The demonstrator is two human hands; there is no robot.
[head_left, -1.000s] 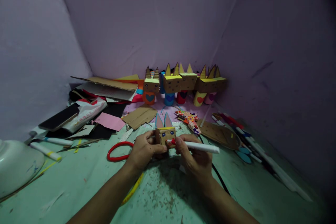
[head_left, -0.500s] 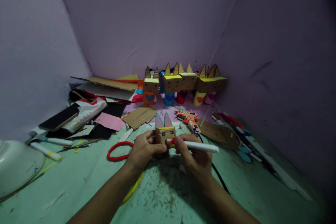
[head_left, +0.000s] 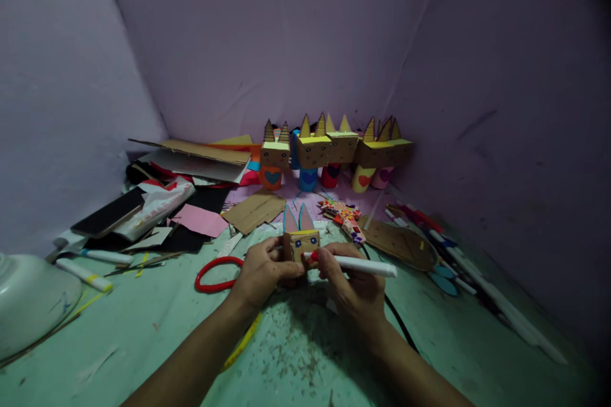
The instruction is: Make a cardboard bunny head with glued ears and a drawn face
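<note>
My left hand (head_left: 260, 270) grips a small cardboard box head (head_left: 304, 241) by its left side and lower edge. Two drawn eyes mark its front, and two pointed pink ears with blue edges rise from its top. Between the fingers of my right hand (head_left: 353, 286) is a white marker pen (head_left: 365, 265) with a red tip end. That tip meets the lower front of the box, below the eyes. Just left of my left hand lies a red loop handle (head_left: 217, 275), partly hidden behind the hand.
Several cardboard animal figures (head_left: 310, 152) with coloured tube bodies stand along the back wall. Cardboard and paper sheets (head_left: 198, 219) pile up at left, beside a white bowl-like object (head_left: 33, 305). Markers (head_left: 429, 222) and an oval cardboard piece (head_left: 401, 245) lie at right.
Almost nothing differs. The box head and the pen have shifted very slightly, and both hands keep their hold.
</note>
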